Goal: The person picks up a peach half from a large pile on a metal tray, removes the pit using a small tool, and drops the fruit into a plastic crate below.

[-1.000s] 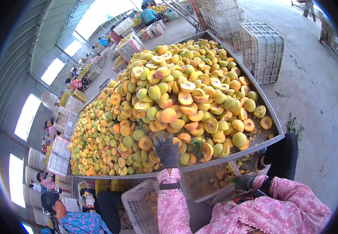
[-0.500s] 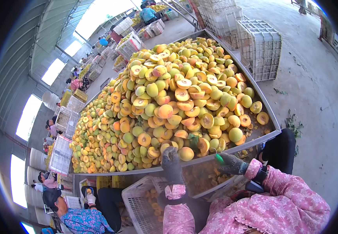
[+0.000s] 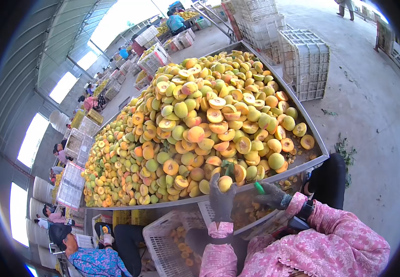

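Observation:
My left hand (image 3: 221, 199), in a dark grey glove, is closed around a yellow peach (image 3: 225, 183) at the near edge of the heap. In my right hand (image 3: 273, 195), also gloved, is a small green tool (image 3: 259, 188); only its green part shows, so its exact kind cannot be made out. The right hand is just right of the peach and apart from it. Beyond both hands, a large heap of whole and halved peaches (image 3: 195, 134) fills a metal-rimmed table (image 3: 297, 171).
Below the table edge stand a white crate (image 3: 156, 240) holding peach halves and another container of cut pieces (image 3: 246, 210). A co-worker in a blue patterned top (image 3: 96, 261) sits at the lower left. Stacked crates (image 3: 308, 64) stand beyond the table's right side.
My left hand has moved right and closed around the peach at the heap's edge. My right hand keeps the green tool in nearly the same place. The view has shifted slightly.

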Demonstrator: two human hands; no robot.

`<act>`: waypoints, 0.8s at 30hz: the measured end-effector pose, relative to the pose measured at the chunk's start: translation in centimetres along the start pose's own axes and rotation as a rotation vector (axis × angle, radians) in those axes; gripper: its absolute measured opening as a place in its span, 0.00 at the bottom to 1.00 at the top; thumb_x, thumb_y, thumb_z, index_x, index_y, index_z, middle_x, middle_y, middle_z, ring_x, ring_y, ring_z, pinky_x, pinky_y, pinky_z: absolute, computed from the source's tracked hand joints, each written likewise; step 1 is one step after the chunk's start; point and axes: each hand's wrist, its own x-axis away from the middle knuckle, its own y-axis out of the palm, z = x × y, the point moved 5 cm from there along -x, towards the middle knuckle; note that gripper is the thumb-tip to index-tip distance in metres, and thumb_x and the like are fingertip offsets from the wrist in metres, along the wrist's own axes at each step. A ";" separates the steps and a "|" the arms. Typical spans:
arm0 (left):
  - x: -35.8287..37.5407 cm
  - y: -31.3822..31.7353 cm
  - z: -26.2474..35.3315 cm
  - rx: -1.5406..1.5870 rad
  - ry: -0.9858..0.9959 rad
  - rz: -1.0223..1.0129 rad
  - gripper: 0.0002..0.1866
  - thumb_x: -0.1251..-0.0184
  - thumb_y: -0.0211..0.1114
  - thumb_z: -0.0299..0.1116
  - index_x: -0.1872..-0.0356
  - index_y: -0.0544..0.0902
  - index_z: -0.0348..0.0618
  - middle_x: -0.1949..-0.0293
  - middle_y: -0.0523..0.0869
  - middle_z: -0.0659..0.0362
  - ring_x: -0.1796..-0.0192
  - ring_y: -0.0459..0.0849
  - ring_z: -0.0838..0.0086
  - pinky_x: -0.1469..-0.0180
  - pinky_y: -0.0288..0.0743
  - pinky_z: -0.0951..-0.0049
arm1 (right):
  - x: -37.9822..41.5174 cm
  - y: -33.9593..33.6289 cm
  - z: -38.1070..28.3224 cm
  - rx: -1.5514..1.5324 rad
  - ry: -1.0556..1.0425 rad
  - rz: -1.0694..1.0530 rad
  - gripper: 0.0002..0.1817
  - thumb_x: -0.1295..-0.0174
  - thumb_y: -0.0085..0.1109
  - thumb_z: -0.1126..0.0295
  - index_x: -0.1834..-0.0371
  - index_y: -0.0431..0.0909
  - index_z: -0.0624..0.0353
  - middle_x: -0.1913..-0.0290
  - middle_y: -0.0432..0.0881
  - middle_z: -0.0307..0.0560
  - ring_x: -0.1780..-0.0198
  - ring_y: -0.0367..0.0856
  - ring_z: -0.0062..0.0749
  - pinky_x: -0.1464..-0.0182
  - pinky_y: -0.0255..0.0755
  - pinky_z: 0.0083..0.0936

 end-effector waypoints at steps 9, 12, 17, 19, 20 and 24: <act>5.5 -0.8 6.8 0.053 0.142 -0.242 0.26 0.47 0.68 0.30 0.47 0.71 0.35 0.48 0.75 0.50 0.45 0.75 0.63 0.44 0.69 0.66 | -0.7 0.3 1.7 -0.079 0.036 0.003 0.26 0.43 0.61 0.63 0.43 0.66 0.60 0.53 0.75 0.42 0.55 0.73 0.23 0.57 0.72 0.21; 6.4 -0.4 4.4 0.707 -0.268 -0.319 0.19 0.46 0.65 0.24 0.51 0.77 0.35 0.52 0.81 0.54 0.45 0.76 0.72 0.44 0.69 0.72 | 0.4 0.1 0.6 -0.262 0.083 -0.032 0.23 0.41 0.56 0.69 0.42 0.66 0.62 0.51 0.74 0.42 0.51 0.73 0.25 0.49 0.70 0.25; 6.0 -0.4 4.8 0.516 -0.354 -0.467 0.17 0.43 0.64 0.28 0.52 0.78 0.34 0.53 0.80 0.56 0.52 0.78 0.75 0.49 0.71 0.76 | 1.1 0.4 -0.9 -0.238 0.065 -0.076 0.25 0.41 0.57 0.70 0.40 0.64 0.62 0.48 0.73 0.42 0.48 0.71 0.25 0.45 0.67 0.25; 6.0 -0.5 5.0 0.487 -0.450 -0.501 0.16 0.44 0.66 0.30 0.54 0.81 0.35 0.58 0.83 0.56 0.56 0.80 0.76 0.51 0.72 0.76 | 1.7 0.8 -2.4 -0.137 0.080 -0.117 0.27 0.40 0.57 0.68 0.38 0.62 0.62 0.47 0.71 0.40 0.47 0.68 0.24 0.44 0.65 0.25; 5.9 -0.4 5.1 0.445 -0.472 -0.527 0.17 0.46 0.67 0.30 0.55 0.81 0.35 0.60 0.85 0.56 0.57 0.81 0.76 0.52 0.73 0.76 | 2.2 0.3 -1.9 0.012 0.131 -0.046 0.28 0.39 0.57 0.66 0.37 0.60 0.62 0.47 0.70 0.38 0.48 0.66 0.22 0.45 0.64 0.24; 6.9 0.5 3.7 0.203 -0.295 -0.740 0.15 0.42 0.61 0.35 0.56 0.79 0.38 0.60 0.83 0.58 0.55 0.78 0.76 0.52 0.70 0.76 | 1.9 -0.3 0.0 0.190 -0.038 -0.085 0.31 0.42 0.61 0.58 0.36 0.63 0.55 0.48 0.71 0.41 0.46 0.66 0.25 0.47 0.67 0.27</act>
